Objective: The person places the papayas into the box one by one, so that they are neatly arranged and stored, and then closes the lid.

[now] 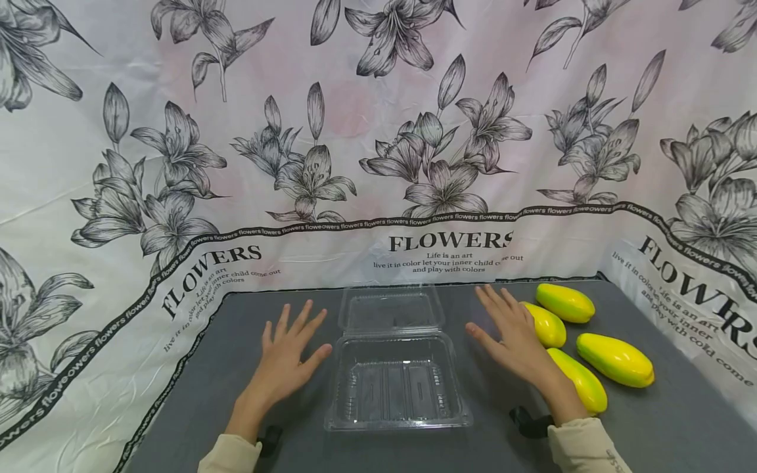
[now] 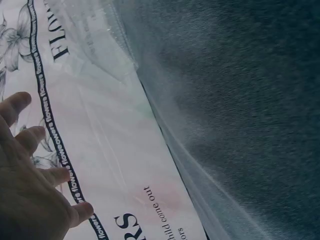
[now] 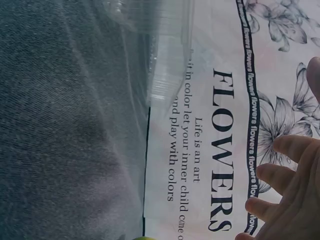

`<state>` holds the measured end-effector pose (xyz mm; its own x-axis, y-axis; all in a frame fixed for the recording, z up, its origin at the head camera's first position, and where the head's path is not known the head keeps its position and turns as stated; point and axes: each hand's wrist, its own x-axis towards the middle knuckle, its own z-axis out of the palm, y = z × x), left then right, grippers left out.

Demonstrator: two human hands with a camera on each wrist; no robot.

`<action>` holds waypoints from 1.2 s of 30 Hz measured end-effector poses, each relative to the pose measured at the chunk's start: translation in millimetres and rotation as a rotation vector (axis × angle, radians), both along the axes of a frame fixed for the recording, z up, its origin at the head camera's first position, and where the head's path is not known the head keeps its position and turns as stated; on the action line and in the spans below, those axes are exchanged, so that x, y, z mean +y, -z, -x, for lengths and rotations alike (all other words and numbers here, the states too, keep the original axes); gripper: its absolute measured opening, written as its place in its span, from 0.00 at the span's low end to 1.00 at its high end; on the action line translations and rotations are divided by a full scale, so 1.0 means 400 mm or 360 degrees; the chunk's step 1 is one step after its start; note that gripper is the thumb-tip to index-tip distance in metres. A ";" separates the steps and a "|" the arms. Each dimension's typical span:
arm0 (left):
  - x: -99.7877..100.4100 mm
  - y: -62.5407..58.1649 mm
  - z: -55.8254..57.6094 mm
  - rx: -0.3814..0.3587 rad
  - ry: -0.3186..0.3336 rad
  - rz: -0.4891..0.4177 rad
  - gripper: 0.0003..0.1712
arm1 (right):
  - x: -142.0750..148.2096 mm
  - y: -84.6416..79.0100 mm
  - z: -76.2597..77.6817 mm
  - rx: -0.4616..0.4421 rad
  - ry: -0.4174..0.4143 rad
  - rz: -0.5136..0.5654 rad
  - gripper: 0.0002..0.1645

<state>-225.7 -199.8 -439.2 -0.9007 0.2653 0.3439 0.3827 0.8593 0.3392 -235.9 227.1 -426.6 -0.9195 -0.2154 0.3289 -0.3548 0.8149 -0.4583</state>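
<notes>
A clear plastic clamshell box point(image 1: 393, 394) stands on the grey table with its lid point(image 1: 390, 310) folded back toward the wall. Nothing shows inside it. To its left, my left hand point(image 1: 288, 358) is held with fingers spread and holds nothing. On the other side, my right hand point(image 1: 510, 335) is likewise spread and holds nothing. Beyond and beside the right hand lie several yellow-green fruits that look like papayas point(image 1: 615, 359); hand and forearm partly cover two of them in the head view. In the right wrist view the box point(image 3: 170, 55) shows at the top.
A white cloth point(image 1: 319, 256) printed with lilies and the word FLOWERS hangs behind and at both sides of the grey table point(image 1: 485, 450). Dark straps point(image 1: 529, 422) sit at both wrists, near the light sleeve cuffs point(image 1: 585, 447).
</notes>
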 end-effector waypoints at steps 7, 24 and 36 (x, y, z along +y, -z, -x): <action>-0.004 0.017 -0.006 -0.0089 0.0143 -0.0091 0.39 | -0.001 0.017 -0.003 0.0053 -0.0045 0.0048 0.47; -0.016 0.056 -0.018 -0.0351 0.0498 -0.0136 0.55 | -0.003 0.052 -0.017 0.0021 -0.0069 0.0115 0.43; -0.014 0.070 -0.023 -0.0339 0.0497 -0.0138 0.52 | 0.003 0.085 -0.009 0.0042 -0.0088 0.0063 0.40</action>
<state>-216.6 -205.2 -467.1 -0.8350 0.5161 0.1911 0.5344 0.6773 0.5056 -232.3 228.2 -460.5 -0.8973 -0.2521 0.3624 -0.4115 0.7749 -0.4798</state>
